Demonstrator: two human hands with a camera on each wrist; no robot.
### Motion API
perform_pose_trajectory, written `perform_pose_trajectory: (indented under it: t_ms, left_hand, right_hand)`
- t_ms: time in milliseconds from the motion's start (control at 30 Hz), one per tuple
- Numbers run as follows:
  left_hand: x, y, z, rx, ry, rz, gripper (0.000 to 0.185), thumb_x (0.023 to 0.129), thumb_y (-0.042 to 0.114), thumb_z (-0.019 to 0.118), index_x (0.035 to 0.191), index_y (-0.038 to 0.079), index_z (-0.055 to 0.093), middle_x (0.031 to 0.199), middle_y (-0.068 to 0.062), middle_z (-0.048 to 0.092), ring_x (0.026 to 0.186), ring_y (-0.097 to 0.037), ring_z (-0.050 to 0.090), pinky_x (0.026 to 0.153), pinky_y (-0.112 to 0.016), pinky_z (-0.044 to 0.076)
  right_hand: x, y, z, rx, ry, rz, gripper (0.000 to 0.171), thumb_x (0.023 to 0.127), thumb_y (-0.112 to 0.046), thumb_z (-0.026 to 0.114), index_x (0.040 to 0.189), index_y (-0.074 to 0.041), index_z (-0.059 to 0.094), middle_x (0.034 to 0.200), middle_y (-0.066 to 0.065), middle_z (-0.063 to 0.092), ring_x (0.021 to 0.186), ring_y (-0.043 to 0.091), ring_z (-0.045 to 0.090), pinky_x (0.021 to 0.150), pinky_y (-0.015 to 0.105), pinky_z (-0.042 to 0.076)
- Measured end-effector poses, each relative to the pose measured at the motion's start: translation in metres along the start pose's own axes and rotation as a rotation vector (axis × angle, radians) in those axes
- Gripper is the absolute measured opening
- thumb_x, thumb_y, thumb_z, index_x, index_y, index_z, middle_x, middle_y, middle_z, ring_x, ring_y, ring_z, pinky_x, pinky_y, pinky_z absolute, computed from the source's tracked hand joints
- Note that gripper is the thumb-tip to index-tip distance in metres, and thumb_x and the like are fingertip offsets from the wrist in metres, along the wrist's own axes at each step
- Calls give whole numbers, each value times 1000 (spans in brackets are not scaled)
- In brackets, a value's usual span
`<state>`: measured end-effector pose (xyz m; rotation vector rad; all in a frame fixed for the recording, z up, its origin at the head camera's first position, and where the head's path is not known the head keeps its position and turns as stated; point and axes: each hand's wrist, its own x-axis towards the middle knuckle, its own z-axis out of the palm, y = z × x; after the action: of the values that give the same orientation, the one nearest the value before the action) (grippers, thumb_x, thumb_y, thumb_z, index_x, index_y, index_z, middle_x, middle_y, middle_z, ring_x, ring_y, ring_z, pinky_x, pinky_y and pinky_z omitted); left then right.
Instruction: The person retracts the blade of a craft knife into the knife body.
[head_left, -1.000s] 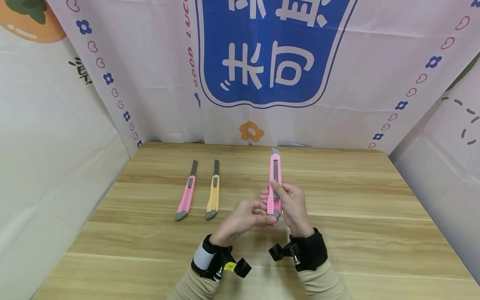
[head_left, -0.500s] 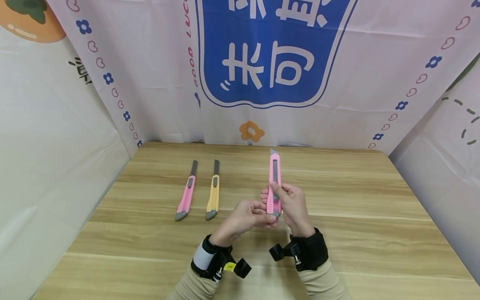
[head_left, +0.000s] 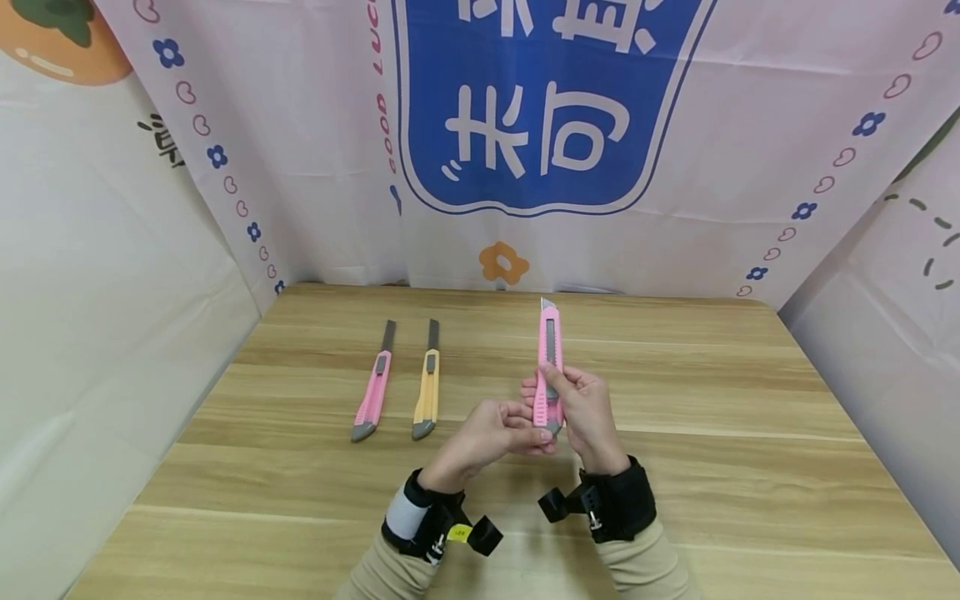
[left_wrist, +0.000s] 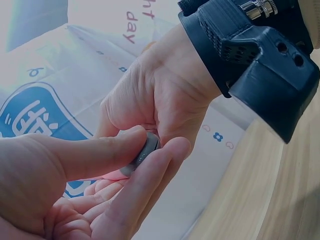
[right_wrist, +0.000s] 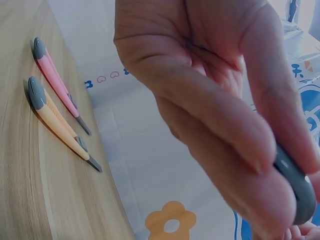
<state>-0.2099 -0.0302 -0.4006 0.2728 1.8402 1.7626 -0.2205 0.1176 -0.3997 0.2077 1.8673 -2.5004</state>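
Currently pinching the grey end of a pink knife (head_left: 550,346) between thumb and fingers of the left hand (head_left: 489,435), while gripping its body in the right hand (head_left: 590,408) with thumb on top. Reaching forward, both wrists angled inward, holding it above the table (head_left: 712,375), tip toward the printed cloth (head_left: 337,208). Leftward, can see another pink knife (head_left: 372,390) lying beside a yellow knife (head_left: 427,392), blades extended, near the left hand.

Pink box cutter (head_left: 550,337), grey-capped — blade tip (head_left: 547,303) out, pointing away — in left hand (head_left: 495,429) and right hand (head_left: 588,408)
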Motion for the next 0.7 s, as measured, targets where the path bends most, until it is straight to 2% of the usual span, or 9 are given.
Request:
perform_pose_trajectory:
  t_ms: [333, 533, 700]
  left_hand:
    - [0, 0, 1, -6, 18, 12, 25, 88, 0, 65, 111, -8, 61, 100, -25, 72, 83, -16, 74, 86, -39, 60]
    - [1, -1, 1, 4, 30, 15, 24, 87, 0, 66, 110, -7, 62, 99, -24, 72, 82, -15, 73, 84, -37, 60]
    - [1, -1, 1, 25, 36, 9, 24, 87, 2, 67, 109, -6, 62, 98, -23, 73, 83, -17, 74, 85, -40, 60]
  right_hand:
    - [1, 1, 0, -34, 5, 108, 41, 99, -28, 54, 120, 7, 59, 77, -2, 76, 76, 10, 74, 73, 26, 61]
    - [2, 4, 2, -39, 39, 103, 44, 99, -31, 53, 114, 9, 61, 73, -4, 75, 75, 11, 74, 71, 24, 61]
    - [2, 5, 3, -35, 65, 87, 44, 98, -30, 56, 110, 11, 61, 70, -3, 75, 71, 11, 74, 70, 26, 62]
